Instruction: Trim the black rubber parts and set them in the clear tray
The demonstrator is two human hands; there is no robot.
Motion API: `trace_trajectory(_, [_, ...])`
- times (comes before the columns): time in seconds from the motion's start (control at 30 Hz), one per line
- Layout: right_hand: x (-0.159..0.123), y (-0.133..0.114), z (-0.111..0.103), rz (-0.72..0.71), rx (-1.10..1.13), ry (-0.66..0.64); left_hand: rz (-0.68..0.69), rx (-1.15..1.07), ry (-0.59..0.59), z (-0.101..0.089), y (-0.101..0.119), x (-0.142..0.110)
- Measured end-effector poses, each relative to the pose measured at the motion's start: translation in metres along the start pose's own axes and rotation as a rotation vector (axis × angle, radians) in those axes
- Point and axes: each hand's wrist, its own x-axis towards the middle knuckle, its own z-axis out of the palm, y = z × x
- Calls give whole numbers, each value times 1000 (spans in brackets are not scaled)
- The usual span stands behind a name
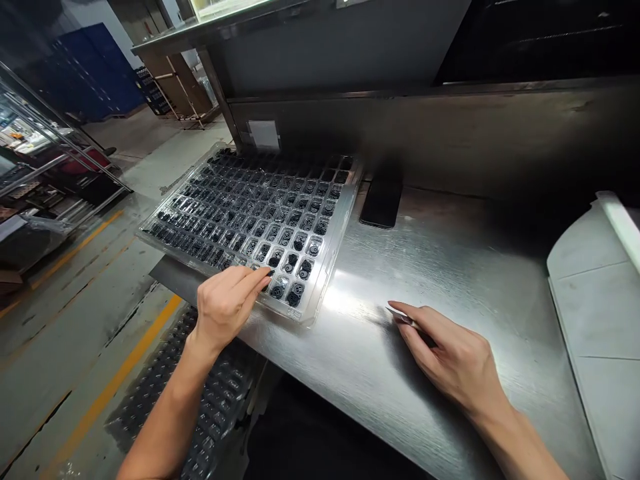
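My left hand (227, 300) is closed in a pinch over the near edge of a clear plastic tray (320, 283). A small black part (270, 272) shows at its fingertips, right at one of the pockets. Small black parts, some with round openwork shapes, sit in the tray's many pockets. Over the metal table (350, 353), to the right of the tray, my right hand (450, 353) is closed around a slim tool (406, 320) with a thin pointed tip, which looks like a craft knife. Most of that tool is hidden in the palm.
A black phone (381, 202) lies beside the tray's far right corner. White panels (595, 313) stand at the right edge. Below the table, at left, is another stack of clear trays (210, 400). A metal wall (425, 140) closes off the back.
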Motion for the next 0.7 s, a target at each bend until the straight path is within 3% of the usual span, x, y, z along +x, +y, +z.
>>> trace_trajectory(0.13, [0,0,1,-8,9,1,81,-194,95,-5,10,-5])
trace_trajectory(0.47, [-3,3,3,-3,18,-20,-186,-607,189,0,32,-6])
trace_trajectory(0.7, [-1,2,3,-2,29,-40,-277,-644,219,7,33,-11])
